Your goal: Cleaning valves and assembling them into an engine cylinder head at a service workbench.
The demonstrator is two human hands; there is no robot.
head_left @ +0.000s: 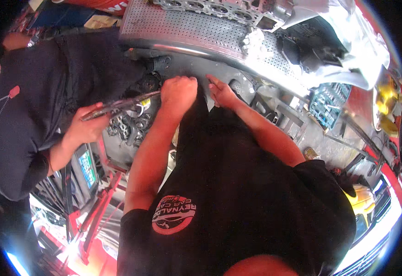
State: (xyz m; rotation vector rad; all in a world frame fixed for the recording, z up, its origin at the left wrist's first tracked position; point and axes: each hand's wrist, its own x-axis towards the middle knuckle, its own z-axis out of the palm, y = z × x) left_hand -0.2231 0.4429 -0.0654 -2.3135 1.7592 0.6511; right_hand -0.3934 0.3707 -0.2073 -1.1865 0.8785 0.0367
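Note:
My left hand (179,94) is closed in a fist round the near end of a long, dark, flat metal piece (126,102). The piece runs to the left, where a co-worker's hand (89,126) grips its other end. My right hand (222,93) is a short way to the right, in front of the bench. Its fingers are curled, with the index finger reaching forward. A thin dark edge shows at these fingers, but what they hold, if anything, I cannot make out.
Ahead stands a perforated metal bench (164,30) with a cylinder head (210,8) on it. A teal tool case (330,103) lies to the right. Engine parts (129,129) are below the co-worker's hand. A red metal stand (90,225) is at lower left. The co-worker (40,92) stands close at left.

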